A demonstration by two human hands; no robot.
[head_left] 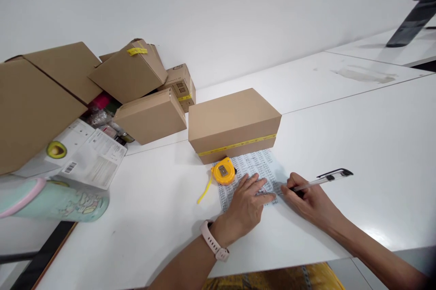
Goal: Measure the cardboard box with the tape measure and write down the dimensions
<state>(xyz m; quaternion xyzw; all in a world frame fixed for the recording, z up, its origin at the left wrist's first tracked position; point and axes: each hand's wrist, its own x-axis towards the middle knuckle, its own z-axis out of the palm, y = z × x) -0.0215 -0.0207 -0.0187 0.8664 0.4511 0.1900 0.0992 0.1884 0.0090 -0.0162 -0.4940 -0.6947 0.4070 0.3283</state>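
Note:
My right hand (301,197) is closed round a clear pen (322,180) with a black clip, its writing end at the right edge of a paper sheet (254,161) covered in rows of dark print or writing. My left hand (248,201) lies flat on that sheet, fingers spread, with a pink watch on the wrist. Just above the left fingers a yellow tape measure (223,171) rests at the sheet's left edge, a short length of its blade sticking out. Behind stands a closed cardboard box (235,119) with yellow tape along its side, touching or covering the sheet's far edge.
More cardboard boxes (150,117) are piled at the left, one large and open. Near them lie a white printed carton (97,158) and a mint bottle (81,201) with a pink band. A dark bottle (412,19) stands far right. The white table (357,135) meets a wall behind.

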